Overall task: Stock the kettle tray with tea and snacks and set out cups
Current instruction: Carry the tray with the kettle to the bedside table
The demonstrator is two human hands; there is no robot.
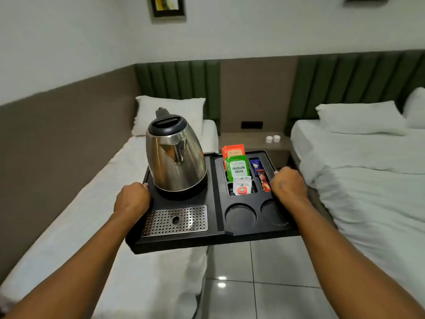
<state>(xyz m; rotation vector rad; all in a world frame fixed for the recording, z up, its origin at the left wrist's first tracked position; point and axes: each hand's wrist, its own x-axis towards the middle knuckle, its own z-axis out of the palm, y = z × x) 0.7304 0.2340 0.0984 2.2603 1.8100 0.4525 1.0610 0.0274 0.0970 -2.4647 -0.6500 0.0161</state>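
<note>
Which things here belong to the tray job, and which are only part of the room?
Belong to the job:
- black tray, gripped by left hand and right hand
- kettle
- green tea packet, orange packets
- snack packets
- two empty cup wells
- white cups on the nightstand

Only in the room:
- pillows
- picture frame
- wall socket
</note>
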